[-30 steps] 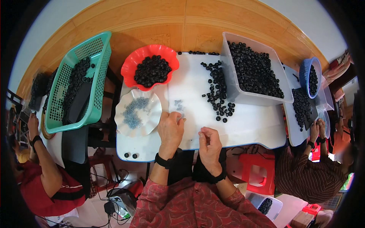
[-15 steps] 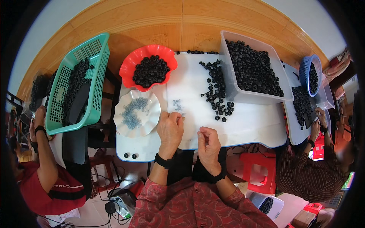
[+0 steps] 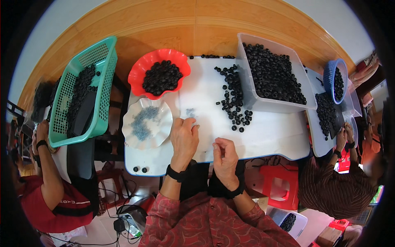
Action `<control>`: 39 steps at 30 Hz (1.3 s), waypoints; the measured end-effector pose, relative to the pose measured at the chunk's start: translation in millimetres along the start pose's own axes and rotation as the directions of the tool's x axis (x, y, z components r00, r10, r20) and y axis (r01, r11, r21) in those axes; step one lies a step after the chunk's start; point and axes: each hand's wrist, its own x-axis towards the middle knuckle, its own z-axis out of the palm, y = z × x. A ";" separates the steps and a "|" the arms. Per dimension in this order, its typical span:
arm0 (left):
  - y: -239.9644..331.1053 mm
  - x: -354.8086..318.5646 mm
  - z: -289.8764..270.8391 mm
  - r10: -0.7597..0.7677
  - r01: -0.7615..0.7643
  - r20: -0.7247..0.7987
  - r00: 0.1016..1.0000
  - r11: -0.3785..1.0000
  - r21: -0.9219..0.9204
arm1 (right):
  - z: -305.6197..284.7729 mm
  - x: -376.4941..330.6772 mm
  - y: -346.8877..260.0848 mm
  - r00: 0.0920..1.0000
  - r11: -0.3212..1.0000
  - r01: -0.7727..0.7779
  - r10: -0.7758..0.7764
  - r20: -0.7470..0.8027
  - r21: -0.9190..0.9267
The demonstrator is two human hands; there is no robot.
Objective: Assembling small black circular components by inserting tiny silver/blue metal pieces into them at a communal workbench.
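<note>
Your right hand (image 3: 224,154) is curled loosely near the white table's (image 3: 271,136) front edge, fingertips pinched together, though whether they grip anything I cannot tell. Your left hand (image 3: 184,138) lies flat, fingers open, reaching a small cluster of tiny grey-blue pieces (image 3: 190,112) just beside the white scalloped plate (image 3: 162,131) holding more. Farther off sit loose black rings (image 3: 235,103), a red scalloped bowl (image 3: 142,68) and clear plastic tub (image 3: 251,96) full of them.

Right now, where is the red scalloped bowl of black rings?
In the head view the red scalloped bowl sits at the far left of the white table, between the green basket and the white plate of small blue parts.
</note>
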 end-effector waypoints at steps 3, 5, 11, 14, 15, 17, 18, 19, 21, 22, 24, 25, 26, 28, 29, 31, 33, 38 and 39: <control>0.6 -0.5 1.8 0.001 -0.001 0.003 1.000 0.999 0.048 | 0.7 -0.7 0.1 1.000 1.000 -0.009 0.009 0.006 0.009; 6.0 0.8 2.8 -0.012 0.012 0.002 1.000 0.998 0.061 | 0.3 0.2 1.4 1.000 1.000 0.021 -0.021 -0.006 -0.004; 6.3 2.6 7.6 -0.041 0.034 0.036 0.999 0.984 0.175 | 0.1 -1.3 2.4 1.000 1.000 0.010 -0.010 0.005 0.005; 4.5 3.4 10.2 -0.017 0.021 -0.027 1.000 0.984 0.179 | 0.1 -0.4 2.4 0.999 0.999 0.034 -0.034 -0.004 -0.015; 4.6 3.6 10.2 -0.008 0.014 -0.033 0.999 0.980 0.198 | -0.2 -0.6 2.1 0.999 0.999 0.034 -0.034 -0.005 -0.015; 3.8 3.9 9.0 0.002 0.007 -0.042 0.999 0.976 0.219 | -0.4 -0.6 0.7 1.000 1.000 0.025 -0.025 -0.002 -0.005; 1.7 3.3 7.9 0.006 0.000 -0.031 0.999 0.982 0.188 | -0.1 -0.8 0.3 1.000 1.000 0.027 -0.027 -0.002 -0.003; 2.1 3.3 7.5 0.012 -0.009 -0.015 1.000 0.988 0.153 | -0.2 -1.1 2.3 1.000 1.000 0.023 -0.023 -0.004 -0.002; 3.8 0.1 4.0 0.021 -0.020 -0.023 1.000 0.999 0.046 | -0.9 -1.3 5.0 1.000 1.000 0.018 -0.018 -0.010 -0.003; 4.9 -1.9 0.2 0.028 -0.030 -0.035 0.999 0.998 -0.056 | -0.6 -1.6 4.7 1.000 1.000 0.023 -0.022 -0.006 0.017; 1.5 -9.7 -2.3 -0.019 0.016 -0.013 1.000 0.988 -0.153 | -0.8 -1.9 4.0 1.000 0.999 0.025 -0.025 -0.003 0.037; 3.4 -12.0 -5.2 -0.065 0.066 0.012 0.998 0.967 -0.248 | -1.7 -1.5 3.5 1.000 1.000 0.005 -0.006 0.010 0.028; 5.5 -14.5 -9.0 -0.065 0.067 0.015 0.998 0.967 -0.248 | -2.6 -1.1 3.5 1.000 1.000 -0.015 0.014 0.022 0.019; 12.5 -18.7 -19.9 -0.345 0.504 0.370 0.863 0.634 -0.586 | -4.9 0.6 4.2 0.999 0.999 -0.021 0.020 0.036 0.041; 14.4 -20.7 -22.4 -0.346 0.506 0.370 0.862 0.634 -0.585 | -6.2 1.1 4.8 0.998 0.998 -0.025 0.022 0.051 0.064; 17.4 -25.2 -25.6 -0.292 0.577 0.498 0.817 0.433 -0.693 | -8.7 0.1 7.2 0.996 0.988 -0.060 0.050 0.071 0.139; 20.8 -29.9 -26.9 -0.284 0.598 0.527 0.801 0.396 -0.697 | -10.4 -1.4 5.6 0.993 0.972 -0.096 0.079 0.090 0.213; 26.3 -39.4 -22.5 -0.241 0.637 0.592 0.769 0.364 -0.680 | -14.3 -1.0 -15.0 0.993 0.953 -0.059 0.024 0.119 0.299; 28.3 -39.9 -21.8 -0.230 0.633 0.593 0.771 0.376 -0.677 | -14.1 -1.1 -16.5 0.993 0.954 -0.057 0.025 0.113 0.295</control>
